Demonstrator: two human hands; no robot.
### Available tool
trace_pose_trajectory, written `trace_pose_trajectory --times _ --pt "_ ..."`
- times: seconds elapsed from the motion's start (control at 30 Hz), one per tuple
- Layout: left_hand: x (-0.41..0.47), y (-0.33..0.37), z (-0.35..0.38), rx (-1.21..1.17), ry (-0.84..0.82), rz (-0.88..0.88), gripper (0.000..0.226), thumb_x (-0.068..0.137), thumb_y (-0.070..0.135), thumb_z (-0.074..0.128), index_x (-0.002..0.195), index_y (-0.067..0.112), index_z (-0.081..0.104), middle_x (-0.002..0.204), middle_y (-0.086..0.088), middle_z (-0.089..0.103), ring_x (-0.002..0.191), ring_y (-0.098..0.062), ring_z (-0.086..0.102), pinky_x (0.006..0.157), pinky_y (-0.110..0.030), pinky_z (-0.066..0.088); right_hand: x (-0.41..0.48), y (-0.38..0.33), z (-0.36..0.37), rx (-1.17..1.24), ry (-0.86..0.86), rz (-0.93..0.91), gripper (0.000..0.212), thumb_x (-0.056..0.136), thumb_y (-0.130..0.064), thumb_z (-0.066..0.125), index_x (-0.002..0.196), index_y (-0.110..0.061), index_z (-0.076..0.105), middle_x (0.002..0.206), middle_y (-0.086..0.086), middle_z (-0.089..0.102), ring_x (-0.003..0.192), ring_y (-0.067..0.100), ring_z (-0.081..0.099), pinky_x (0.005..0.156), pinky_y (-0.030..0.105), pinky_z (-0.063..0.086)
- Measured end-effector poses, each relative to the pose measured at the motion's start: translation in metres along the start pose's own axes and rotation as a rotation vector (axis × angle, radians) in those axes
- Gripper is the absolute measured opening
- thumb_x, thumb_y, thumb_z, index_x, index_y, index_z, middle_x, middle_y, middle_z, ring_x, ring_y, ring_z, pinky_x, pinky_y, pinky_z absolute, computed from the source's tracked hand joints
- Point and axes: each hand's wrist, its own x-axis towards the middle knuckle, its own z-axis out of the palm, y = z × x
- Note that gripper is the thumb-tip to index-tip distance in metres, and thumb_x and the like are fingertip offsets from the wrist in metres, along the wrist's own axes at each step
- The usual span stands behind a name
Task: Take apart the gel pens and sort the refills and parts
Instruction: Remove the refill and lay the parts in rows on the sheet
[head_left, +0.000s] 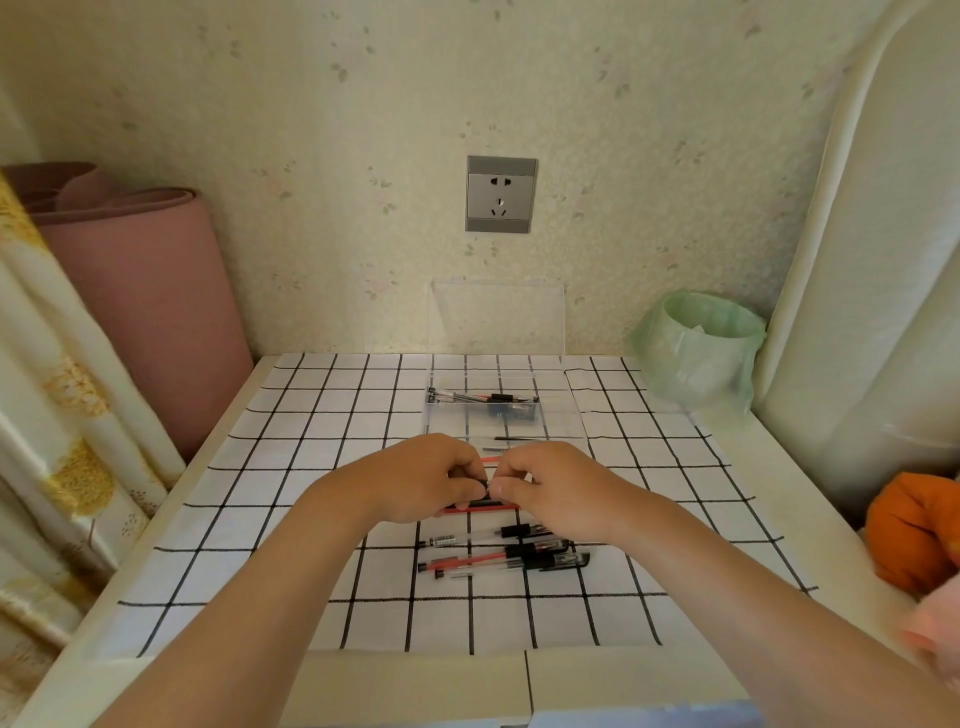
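Observation:
My left hand (431, 480) and my right hand (550, 488) meet above the checked cloth, both pinching one gel pen (480, 504) with a black grip; a red refill (483, 509) shows below the fingers. Several whole gel pens (498, 558), red and black, lie on the cloth just in front of my hands. Behind my hands stands a clear plastic box (566, 410) with its lid up; pen barrels and black parts (483, 399) lie in its back compartment, and thin refills (514, 440) in the front one.
A bin lined with a green bag (698, 348) stands at the back right. An orange cloth item (909, 530) rests at the right edge. A pink rolled mat (145, 291) leans at the left. A wall socket (500, 193) is above the box.

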Motion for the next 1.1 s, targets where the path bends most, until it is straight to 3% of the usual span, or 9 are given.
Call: trace_pose_trajectory --times 0.2,0.3,0.43,0.6,0.67,0.73,0.87,0.97,1.1 --pt "0.001 0.0 0.0 0.007 0.011 0.01 0.009 0.095 0.034 0.058 0.088 0.032 0.063 0.083 0.006 0.067 0.066 -0.006 0.059 0.069 -0.028 0.051 -0.001 0.002 -0.002 -0.017 0.034 -0.008 0.014 0.091 -0.042 0.063 0.1 -0.031 0.066 0.1 -0.014 0.065 0.06 -0.01 0.05 0.061 0.018 0.037" --pt "0.002 0.002 0.001 0.027 0.025 0.014 0.013 0.095 0.034 0.058 0.083 0.034 0.062 0.081 0.008 0.067 0.066 -0.007 0.058 0.072 -0.03 0.052 0.0 0.001 -0.003 -0.015 0.029 -0.001 0.012 0.092 -0.038 0.063 0.094 -0.028 0.069 0.093 -0.01 0.067 0.065 -0.002 0.053 0.062 0.024 0.043" --pt "0.002 0.001 0.002 0.059 0.043 0.022 0.012 0.095 0.034 0.059 0.085 0.032 0.066 0.079 0.01 0.067 0.064 -0.005 0.056 0.067 -0.025 0.048 0.001 0.002 -0.003 -0.017 0.016 0.013 0.014 0.092 -0.037 0.063 0.091 -0.027 0.073 0.076 -0.011 0.064 0.063 0.002 0.053 0.06 0.025 0.041" --pt "0.002 0.003 0.001 0.082 0.121 0.057 0.009 0.095 0.032 0.061 0.092 0.031 0.069 0.071 0.016 0.062 0.056 0.008 0.052 0.054 -0.009 0.036 0.004 0.003 -0.004 0.035 0.044 0.023 0.015 0.092 -0.035 0.063 0.086 -0.027 0.074 0.077 -0.007 0.068 0.057 0.001 0.054 0.059 0.026 0.045" --pt "0.002 0.004 0.002 0.098 0.17 0.073 0.011 0.094 0.032 0.061 0.097 0.03 0.072 0.072 0.016 0.061 0.059 0.005 0.053 0.055 -0.011 0.036 0.005 0.005 -0.006 0.064 0.035 0.044 0.015 0.092 -0.037 0.062 0.088 -0.028 0.073 0.081 -0.004 0.071 0.055 0.003 0.055 0.061 0.035 0.052" --pt "0.003 0.005 0.004 0.115 0.202 0.083 0.015 0.095 0.033 0.059 0.1 0.03 0.072 0.076 0.012 0.064 0.065 -0.001 0.055 0.06 -0.017 0.04 0.005 0.006 -0.009 0.07 0.032 0.049 0.015 0.092 -0.039 0.062 0.095 -0.028 0.072 0.087 -0.006 0.07 0.061 0.005 0.057 0.067 0.037 0.053" --pt "0.002 0.004 0.005 0.154 0.198 0.056 0.016 0.095 0.039 0.058 0.102 0.034 0.072 0.083 0.014 0.067 0.074 -0.003 0.06 0.071 -0.023 0.05 0.002 0.015 -0.027 0.043 0.046 0.086 0.02 0.095 -0.041 0.056 0.107 -0.032 0.069 0.096 -0.013 0.067 0.067 0.001 0.057 0.063 0.022 0.045" --pt "0.002 0.001 0.004 0.18 0.174 0.019 0.018 0.095 0.039 0.058 0.105 0.033 0.072 0.087 0.014 0.068 0.08 -0.003 0.062 0.079 -0.026 0.053 -0.002 0.031 -0.044 -0.199 -0.013 0.144 0.016 0.093 -0.029 0.06 0.105 -0.033 0.071 0.099 -0.017 0.063 0.092 0.005 0.061 0.079 0.022 0.046" --pt "0.002 0.002 0.004 0.197 0.152 0.012 0.019 0.096 0.038 0.057 0.108 0.032 0.07 0.087 0.015 0.065 0.082 -0.005 0.061 0.08 -0.027 0.053 -0.008 0.044 -0.049 -0.242 -0.189 0.251 0.02 0.081 -0.021 0.074 0.096 -0.035 0.072 0.094 -0.013 0.064 0.088 0.006 0.061 0.076 0.02 0.048"
